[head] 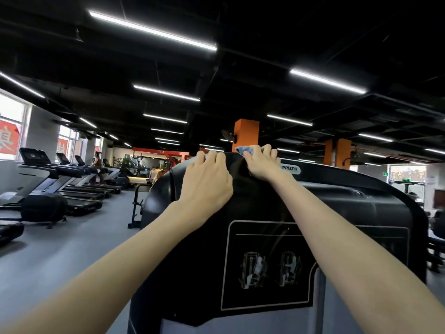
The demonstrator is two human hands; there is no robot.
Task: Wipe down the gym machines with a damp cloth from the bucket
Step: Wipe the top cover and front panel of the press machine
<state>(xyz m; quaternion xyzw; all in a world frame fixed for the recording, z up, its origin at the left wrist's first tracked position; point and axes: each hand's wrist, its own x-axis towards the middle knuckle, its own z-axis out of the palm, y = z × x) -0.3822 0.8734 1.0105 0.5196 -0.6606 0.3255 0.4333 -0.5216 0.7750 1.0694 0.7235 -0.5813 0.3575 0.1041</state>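
A tall black gym machine shroud (337, 213) with a diagram panel fills the middle and right of the view. Both my arms reach up to its top edge. My left hand (208, 179) lies on the black cover with its fingers curled over the top rim. My right hand (261, 162) presses a blue cloth (243, 150) against the top of the machine, fingers hooked over the edge; only a corner of the cloth shows beside my fingers. No bucket is in view.
A row of treadmills (72, 186) lines the left wall under the windows, with a person on one far back. A black metal stand (136, 208) sits on the grey floor left of the machine. Orange pillars (246, 135) rise behind it.
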